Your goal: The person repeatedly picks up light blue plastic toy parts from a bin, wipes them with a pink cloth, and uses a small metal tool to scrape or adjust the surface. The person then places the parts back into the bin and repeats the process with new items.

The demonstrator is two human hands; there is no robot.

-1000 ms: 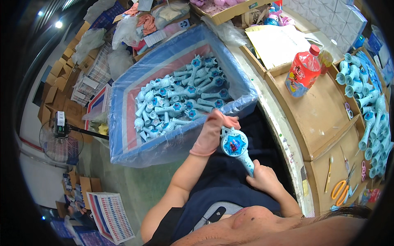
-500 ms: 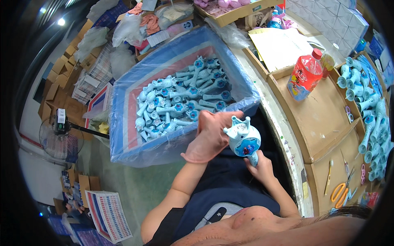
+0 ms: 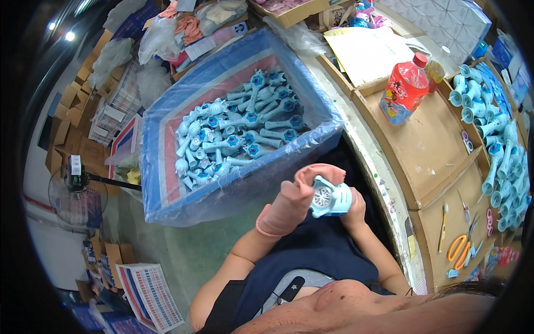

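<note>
In front of my body is a light blue toy wand (image 3: 330, 199), tipped so that the white snowflake pattern in its crown-shaped top faces left. My right hand (image 3: 355, 210), bare, is closed round its handle, most of which the fingers hide. My left hand (image 3: 295, 196), in a loose pink glove, curls over the far side of the wand's head; the fingertips are partly hidden behind it. Ahead and to the left, a blue, white and red box (image 3: 161, 186) lined with clear plastic holds a heap of similar wands (image 3: 233, 125).
On the right, a cardboard-topped bench (image 3: 409, 167) carries a red-capped bottle (image 3: 406, 88), orange-handled scissors (image 3: 459, 251), a yellow brush (image 3: 443, 228) and light blue handle parts (image 3: 503, 167). A fan (image 3: 78, 189) stands at far left, near cardboard boxes (image 3: 69, 133).
The wand has turned from crown up to crown facing left and come lower. My left hand, earlier stretched out beside its head, now curls over it. The view has shifted slightly.
</note>
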